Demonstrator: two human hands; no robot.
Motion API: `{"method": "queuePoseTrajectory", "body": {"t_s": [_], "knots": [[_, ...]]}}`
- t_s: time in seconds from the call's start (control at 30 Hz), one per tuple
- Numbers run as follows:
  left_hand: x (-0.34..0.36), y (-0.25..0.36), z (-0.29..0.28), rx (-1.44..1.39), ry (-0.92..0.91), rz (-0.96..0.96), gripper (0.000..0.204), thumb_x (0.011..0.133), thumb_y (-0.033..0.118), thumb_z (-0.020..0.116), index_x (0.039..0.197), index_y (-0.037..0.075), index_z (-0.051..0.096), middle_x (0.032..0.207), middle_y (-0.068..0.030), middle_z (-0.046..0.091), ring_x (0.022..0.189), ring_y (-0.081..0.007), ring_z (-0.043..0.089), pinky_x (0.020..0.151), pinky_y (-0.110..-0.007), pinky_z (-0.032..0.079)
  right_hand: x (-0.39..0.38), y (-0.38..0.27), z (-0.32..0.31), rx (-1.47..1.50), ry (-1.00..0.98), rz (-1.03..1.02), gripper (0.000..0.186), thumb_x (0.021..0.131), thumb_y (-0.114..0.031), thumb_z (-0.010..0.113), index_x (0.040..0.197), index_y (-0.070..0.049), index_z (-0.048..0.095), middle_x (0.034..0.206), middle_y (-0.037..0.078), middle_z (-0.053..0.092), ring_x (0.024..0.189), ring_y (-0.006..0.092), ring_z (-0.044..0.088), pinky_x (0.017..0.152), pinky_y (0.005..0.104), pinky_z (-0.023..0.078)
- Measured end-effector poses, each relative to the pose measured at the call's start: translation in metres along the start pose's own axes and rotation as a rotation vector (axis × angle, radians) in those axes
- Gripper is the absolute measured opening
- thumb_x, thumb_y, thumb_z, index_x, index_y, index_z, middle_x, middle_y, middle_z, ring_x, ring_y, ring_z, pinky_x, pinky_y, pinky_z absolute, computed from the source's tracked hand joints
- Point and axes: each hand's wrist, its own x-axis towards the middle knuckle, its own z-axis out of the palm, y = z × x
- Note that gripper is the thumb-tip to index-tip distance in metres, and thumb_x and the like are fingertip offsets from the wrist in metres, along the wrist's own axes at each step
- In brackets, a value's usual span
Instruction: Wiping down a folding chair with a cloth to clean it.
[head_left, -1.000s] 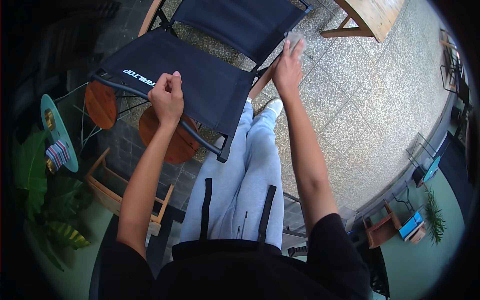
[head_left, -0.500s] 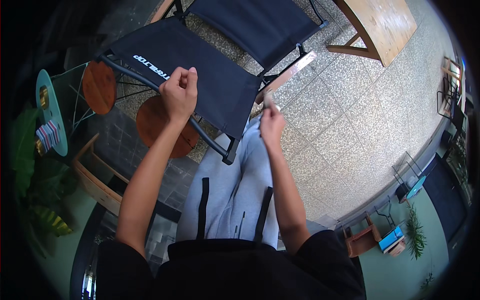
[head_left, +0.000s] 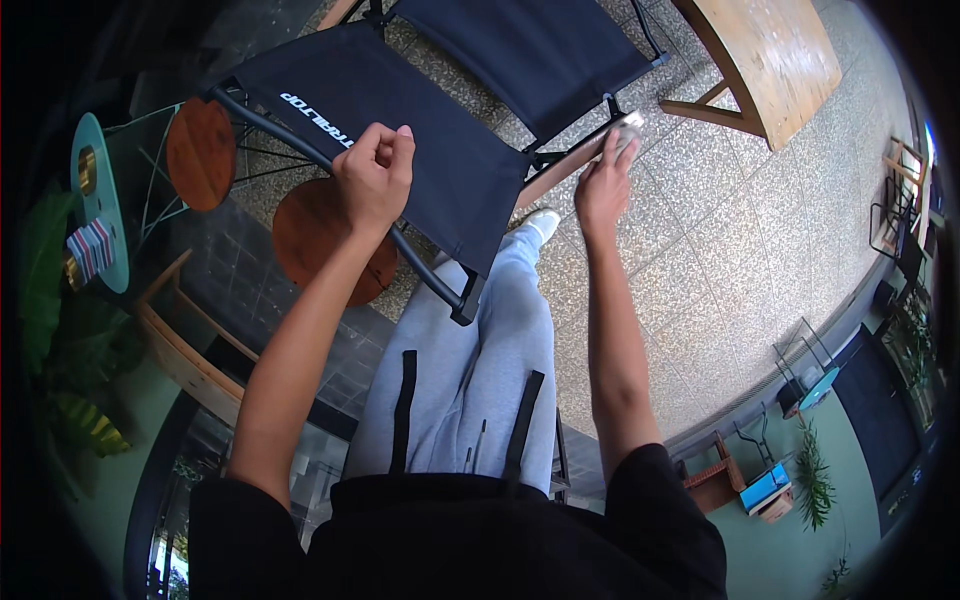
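Note:
A folding chair with black fabric [head_left: 400, 130] and a black tube frame [head_left: 435, 283] stands before my legs, its wooden armrest [head_left: 565, 172] on the right. My left hand [head_left: 374, 178] is closed in a fist over the tube and the fabric's near side. Whether its curled fingers hold anything is hidden. At the far end of the armrest is my right hand [head_left: 604, 190], index finger stretched forward, pressing a small pale wad like a cloth [head_left: 629, 128] against the wood. The wad is partly covered by the fingers.
Two round brown wooden tops [head_left: 200, 155] stand left of and beneath the chair. Farther left are a turquoise table [head_left: 88, 135] and a wooden chair [head_left: 190, 350]. A pale wooden table [head_left: 765, 60] stands far right on the speckled tile floor [head_left: 720, 260].
My right hand has slid the pale wad from the armrest's near end to its far end. My left hand stays closed over the chair. The whole view has shifted slightly.

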Motion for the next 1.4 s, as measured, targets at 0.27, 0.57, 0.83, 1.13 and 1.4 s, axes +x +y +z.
{"method": "queuePoseTrajectory", "body": {"t_s": [0.27, 0.57, 0.83, 1.13, 1.4], "knots": [[0.0, 0.003, 0.0, -0.004, -0.02, -0.006, 0.03, 0.093, 0.021, 0.067, 0.071, 0.003, 0.057, 0.051, -0.0023, 0.05, 0.046, -0.0141, 0.051, 0.046, -0.03, 0.039, -0.143, -0.05, 0.019, 0.073, -0.361, 0.02, 0.067, 0.09, -0.006, 0.053, 0.154, -0.02, 0.037, 0.157, 0.031, 0.028, 0.091, 0.044, 0.068, 0.076, 0.0503, 0.057], [0.0, 0.0, -0.006, 0.014, -0.024, -0.015, 0.031, 0.093, 0.021, 0.068, 0.07, 0.003, 0.056, 0.051, -0.0022, 0.05, 0.046, -0.0134, 0.05, 0.047, -0.03, 0.039, -0.094, -0.027, -0.03, 0.465, 0.007, 0.178, 0.042, 0.092, 0.0, 0.046, 0.131, -0.003, 0.062, 0.119, 0.025, 0.066, 0.108, 0.0379, 0.065, 0.095, 0.0422, 0.05], [0.001, 0.003, 0.002, -0.019, -0.023, 0.01, 0.031, 0.092, 0.021, 0.068, 0.07, 0.003, 0.056, 0.051, -0.0023, 0.049, 0.045, -0.0139, 0.05, 0.046, -0.03, 0.039, 0.055, 0.002, -0.034, 0.045, -0.065, 0.0, 0.056, 0.094, -0.008, 0.046, 0.15, -0.01, 0.042, 0.153, 0.028, 0.038, 0.112, 0.0434, 0.063, 0.092, 0.0464, 0.053], [-0.001, 0.006, 0.0, -0.051, 0.033, 0.025, 0.031, 0.095, 0.02, 0.065, 0.071, 0.003, 0.055, 0.052, -0.0019, 0.047, 0.046, -0.0133, 0.047, 0.048, -0.029, 0.037, -0.104, -0.04, 0.01, -0.022, -0.23, -0.062, 0.074, 0.085, 0.002, 0.048, 0.155, -0.015, 0.034, 0.16, 0.027, 0.024, 0.082, 0.0412, 0.067, 0.071, 0.0482, 0.057], [0.0, 0.004, 0.006, -0.134, 0.085, 0.031, 0.03, 0.089, 0.016, 0.071, 0.067, 0.005, 0.053, 0.051, -0.0032, 0.051, 0.045, -0.0176, 0.054, 0.045, -0.031, 0.04, -0.16, -0.046, -0.011, 0.308, -0.394, 0.122, 0.053, 0.088, 0.008, 0.046, 0.138, -0.005, 0.055, 0.144, 0.022, 0.05, 0.123, 0.0374, 0.058, 0.105, 0.0428, 0.046]]}}
